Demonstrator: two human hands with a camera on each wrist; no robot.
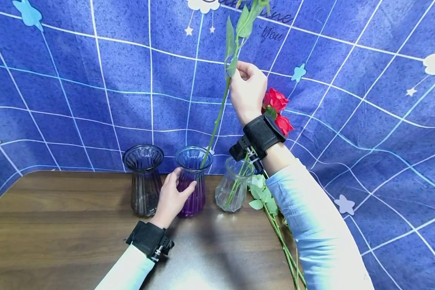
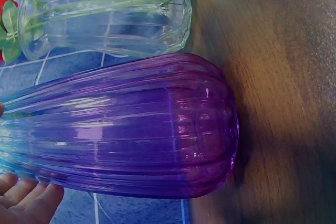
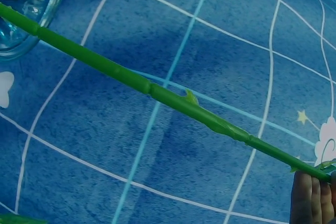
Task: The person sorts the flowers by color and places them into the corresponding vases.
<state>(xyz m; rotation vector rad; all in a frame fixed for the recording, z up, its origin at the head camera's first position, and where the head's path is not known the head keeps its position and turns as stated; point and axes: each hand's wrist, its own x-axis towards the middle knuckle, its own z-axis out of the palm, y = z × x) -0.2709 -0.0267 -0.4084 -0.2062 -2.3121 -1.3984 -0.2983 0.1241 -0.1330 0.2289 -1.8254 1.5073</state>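
High in the head view my right hand [image 1: 248, 90] pinches a long green flower stem [image 1: 219, 119] below its leaves; its top is cut off by the frame edge. The stem slants down, its lower end inside the mouth of a blue-to-purple ribbed glass vase [image 1: 193, 201]. In the right wrist view the fingertips [image 3: 310, 198] hold the stem [image 3: 131, 80] at the lower right. My left hand [image 1: 172, 199] grips the vase's side, thumb at the front and fingers on the left. The left wrist view shows the purple vase [image 2: 131, 135] upright on the table.
A dark grey glass vase [image 1: 145, 189] stands on the left of the wooden table [image 1: 76, 233]. To the right is a clear glass vase [image 1: 230, 193] with a stem in it. Red roses [image 1: 275, 100] show behind my right wrist. Leafy stems [image 1: 280, 237] lie at the right edge. A blue grid-patterned cloth [image 1: 123, 92] hangs behind.
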